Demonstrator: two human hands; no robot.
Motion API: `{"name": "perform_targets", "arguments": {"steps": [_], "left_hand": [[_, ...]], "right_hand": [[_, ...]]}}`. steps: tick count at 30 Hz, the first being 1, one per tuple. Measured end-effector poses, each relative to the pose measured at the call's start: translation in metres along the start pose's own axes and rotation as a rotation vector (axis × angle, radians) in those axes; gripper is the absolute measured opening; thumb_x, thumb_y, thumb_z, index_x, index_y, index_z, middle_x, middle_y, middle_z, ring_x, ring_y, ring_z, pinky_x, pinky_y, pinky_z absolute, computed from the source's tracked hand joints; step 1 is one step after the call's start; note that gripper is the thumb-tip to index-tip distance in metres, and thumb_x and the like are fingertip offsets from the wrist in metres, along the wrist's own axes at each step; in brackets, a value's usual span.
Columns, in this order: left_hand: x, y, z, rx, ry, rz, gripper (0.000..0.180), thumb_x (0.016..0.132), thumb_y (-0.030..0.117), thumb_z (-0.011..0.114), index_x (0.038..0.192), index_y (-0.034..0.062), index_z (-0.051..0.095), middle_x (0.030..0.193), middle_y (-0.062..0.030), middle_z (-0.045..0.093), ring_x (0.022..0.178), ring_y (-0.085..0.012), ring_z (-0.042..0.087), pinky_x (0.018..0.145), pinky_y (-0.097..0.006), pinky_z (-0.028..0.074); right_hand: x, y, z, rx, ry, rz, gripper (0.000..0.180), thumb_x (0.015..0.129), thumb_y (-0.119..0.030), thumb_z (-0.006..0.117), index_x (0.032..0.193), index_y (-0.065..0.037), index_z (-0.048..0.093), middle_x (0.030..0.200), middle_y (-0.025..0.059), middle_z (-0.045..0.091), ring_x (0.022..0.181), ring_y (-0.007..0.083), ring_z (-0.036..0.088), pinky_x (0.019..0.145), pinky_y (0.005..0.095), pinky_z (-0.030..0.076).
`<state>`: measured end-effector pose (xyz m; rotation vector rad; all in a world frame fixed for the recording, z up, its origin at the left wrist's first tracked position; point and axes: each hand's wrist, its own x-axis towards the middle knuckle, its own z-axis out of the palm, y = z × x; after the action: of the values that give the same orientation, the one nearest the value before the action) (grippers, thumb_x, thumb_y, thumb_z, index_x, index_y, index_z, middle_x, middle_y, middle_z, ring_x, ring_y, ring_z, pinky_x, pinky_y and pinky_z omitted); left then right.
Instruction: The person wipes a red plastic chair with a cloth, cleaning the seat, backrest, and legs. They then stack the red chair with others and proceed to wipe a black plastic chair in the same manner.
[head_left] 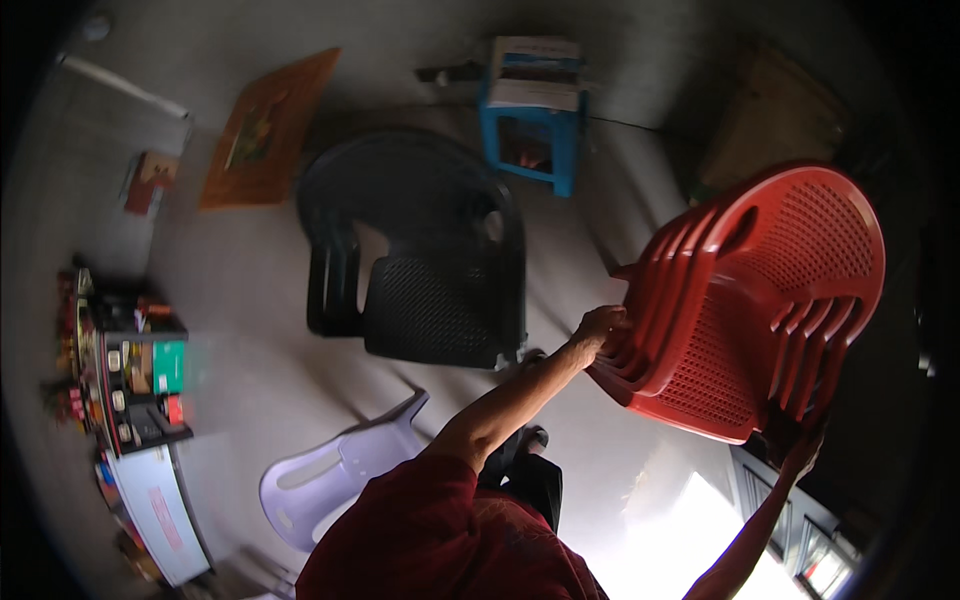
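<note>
A stack of several red plastic armchairs [715,395] is in front of me on the right, tilted, with holed seats and backs. My left hand [603,325] is closed on the left edge of the stack, by the armrests. On the stack's right side, my right hand [803,445] is wrapped around the lower armrest area, its fingers partly in shadow. To the left of the stack stands a black plastic armchair [435,305], touched by neither hand. Whether the stack's legs rest on the floor is hidden.
A lavender plastic chair [370,458] is close to my left side. At the back stands a blue stool [562,150] bearing a box [537,90]. An orange framed panel [265,135] leans at the far left. Shelves [145,345] and a white-topped table [160,510] line the left.
</note>
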<state>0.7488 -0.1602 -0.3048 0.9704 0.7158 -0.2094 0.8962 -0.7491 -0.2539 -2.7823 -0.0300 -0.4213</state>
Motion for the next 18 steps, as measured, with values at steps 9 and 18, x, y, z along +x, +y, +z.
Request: {"name": "perform_targets", "arguments": {"steps": [9, 18], "left_hand": [[-0.228, -0.105, -0.15, 0.061, 0.453, 0.25, 0.037, 0.09, 0.035, 0.059, 0.111, 0.0049, 0.059, 0.097, -0.0068, 0.067, 0.08, -0.0139, 0.064, 0.066, -0.026, 0.05], [-0.398, -0.387, -0.318, 0.343, 1.069, -0.167, 0.029, 0.075, 0.028, 0.068, 0.088, 0.0021, 0.064, 0.089, -0.0179, 0.067, 0.088, -0.0335, 0.065, 0.077, -0.042, 0.051]], "right_hand": [[-0.078, 0.037, -0.001, 0.098, -0.195, -0.14, 0.047, 0.088, -0.041, 0.054, 0.1, 0.003, 0.065, 0.09, 0.0294, 0.063, 0.081, 0.0386, 0.061, 0.069, 0.0487, 0.044], [-0.181, -0.034, -0.025, -0.193, -0.788, -0.137, 0.03, 0.083, -0.026, 0.056, 0.088, 0.003, 0.062, 0.084, 0.0232, 0.062, 0.082, 0.0398, 0.061, 0.072, 0.0474, 0.044]]}}
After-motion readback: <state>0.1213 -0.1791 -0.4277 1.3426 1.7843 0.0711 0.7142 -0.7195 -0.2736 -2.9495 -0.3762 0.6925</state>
